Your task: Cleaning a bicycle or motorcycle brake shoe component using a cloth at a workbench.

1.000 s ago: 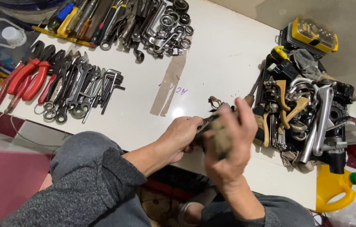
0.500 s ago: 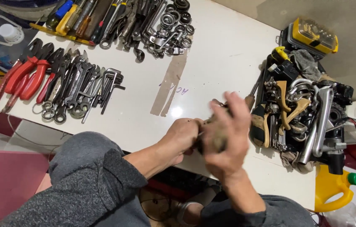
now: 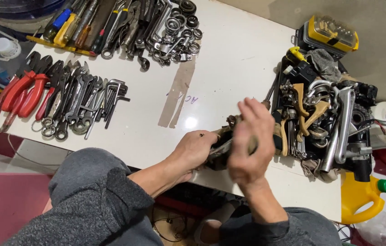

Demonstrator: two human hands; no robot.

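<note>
My left hand (image 3: 194,149) grips a small dark metal part (image 3: 219,157) at the near edge of the white table (image 3: 229,59). My right hand (image 3: 252,139) is raised over the same part, blurred by motion, fingers curled around a small tan piece that is mostly hidden. Both hands meet close together just left of a heap of bicycle parts (image 3: 327,114). What exactly the right hand holds is unclear.
Red-handled pliers (image 3: 17,91) and a row of wrenches and hex keys (image 3: 83,102) lie at the left. More wrenches, sockets and screwdrivers (image 3: 134,23) sit at the back. A yellow-black case (image 3: 332,36) stands at the back right, a yellow jug (image 3: 361,198) below the table's right corner.
My right hand has lifted and shifted slightly right over the part, with motion blur. My left hand has kept its grip in the same place.
</note>
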